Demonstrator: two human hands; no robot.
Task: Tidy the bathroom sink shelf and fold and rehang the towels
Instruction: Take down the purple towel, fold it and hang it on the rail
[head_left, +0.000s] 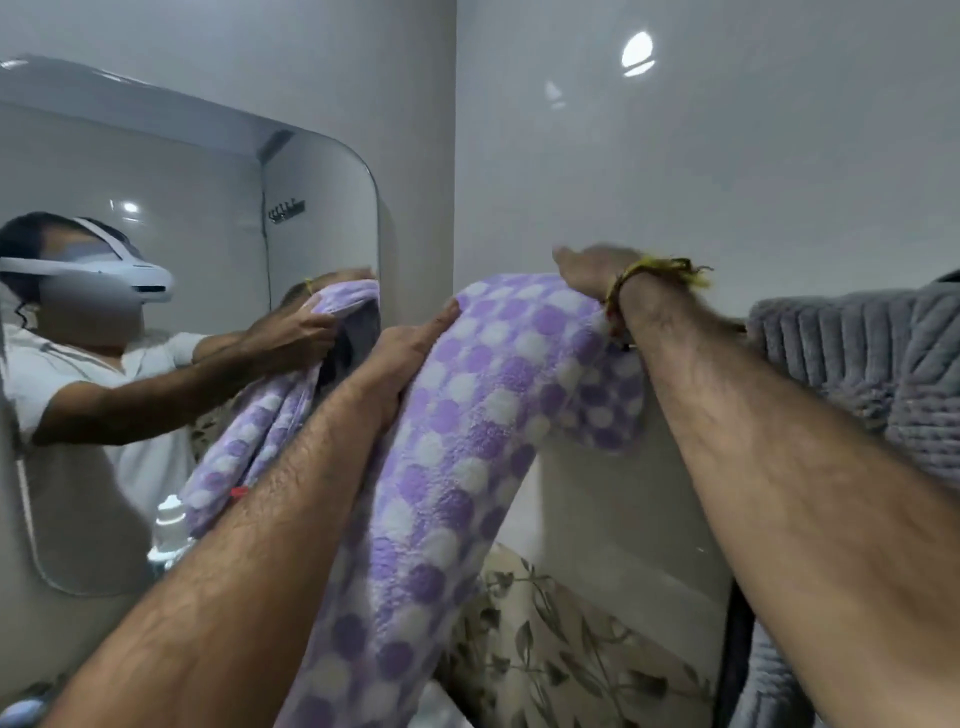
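Note:
A purple and white checked towel hangs folded over a rail on the white tiled wall; the rail itself is hidden under it. My left hand grips the towel's left edge near the top, thumb on the front. My right hand reaches over the top right of the towel, with its fingers behind the fabric and out of sight. A yellow thread band circles that wrist. A grey ribbed towel hangs to the right, behind my right forearm.
A rounded mirror on the left wall reflects a person wearing a white headset and both hands on the towel. A white bottle stands low by the mirror. A beige leaf-patterned cloth hangs below the towels.

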